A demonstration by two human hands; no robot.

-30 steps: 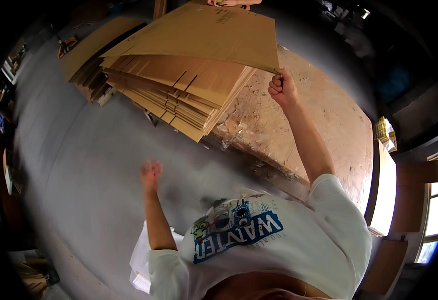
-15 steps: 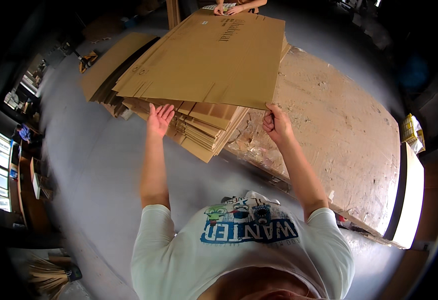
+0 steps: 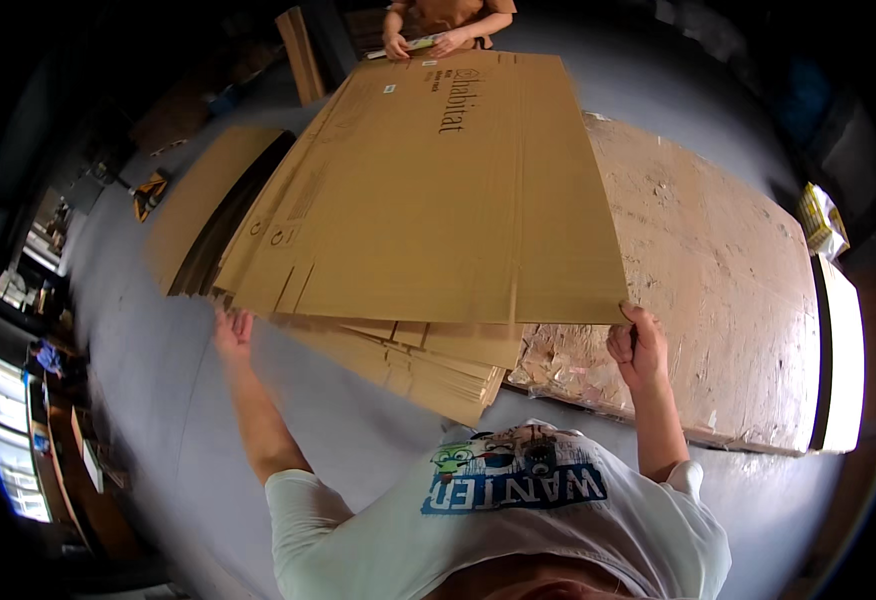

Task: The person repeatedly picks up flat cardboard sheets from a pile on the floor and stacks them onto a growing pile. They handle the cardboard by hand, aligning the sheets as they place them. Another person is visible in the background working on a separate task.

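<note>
Across the centre of the scene, a large flattened carton (image 3: 428,220) is lying over a pile of flat cardboard (image 3: 408,375), its near edge standing apart from the layers below, its far edge lying close by a co-worker's hands (image 3: 448,43). This container is showing its collapsed form: the panels are lying flat, slots are cutting into the near edge, and dark print and small pale labels are marking the upper face. The brown board is appearing smooth and matt, with faint straight creases. The right hand (image 3: 640,347) is gripping the near right corner, thumb above and the other fingers curling tightly. The left hand (image 3: 234,332) is appearing blurred at the near left corner, fingers pointing toward the edge; whether they are closing on the board cannot be told. Beneath, the pile is fanning out thin, uneven layers; to its right, a broad platform (image 3: 698,280) is displaying a scuffed, flaking brown surface. To the left, a second stack (image 3: 223,190) is presenting a tan top and dark side. Far right, a yellow-and-white package (image 3: 824,220) is standing near a white slab (image 3: 838,360); what it is holding cannot be told.
</note>
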